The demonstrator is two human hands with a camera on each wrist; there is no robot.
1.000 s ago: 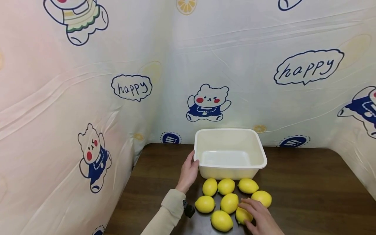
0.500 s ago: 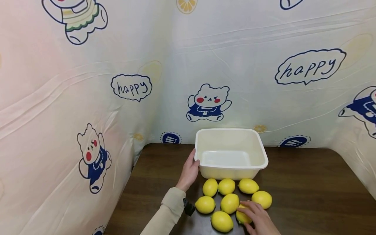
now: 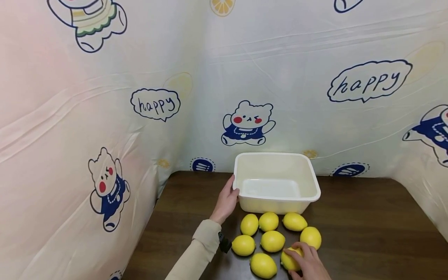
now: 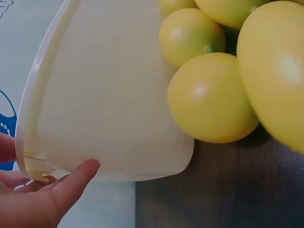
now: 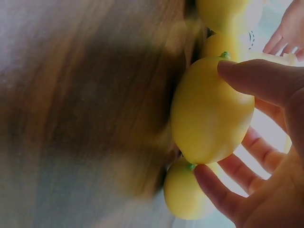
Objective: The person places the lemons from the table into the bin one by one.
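Observation:
A cream plastic basin [image 3: 276, 206] stands at the back of the table, nothing inside it. My left hand [image 3: 225, 200] grips its left rim, and in the left wrist view the thumb [image 4: 78, 183] lies along the outer wall. In front of the basin several yellow lemons [image 3: 273, 241] lie in loose rows. My right hand [image 3: 309, 262] holds the lemon [image 5: 213, 111] at the front right of the group. The right wrist view shows the thumb [image 5: 251, 78] on one side of it and the fingers [image 5: 223, 190] curved round the other.
The dark wooden table [image 3: 378, 225] extends to both sides of the lemons. Behind and left hangs a pale cloth [image 3: 297, 77] printed with bears and "happy" bubbles. A black device [image 3: 224, 243] sits at the left cuff.
My right hand's fingers have drawn in round the front-right lemon. The middle lemon and the one at the far right have turned a little. The left hand keeps its place at the basin.

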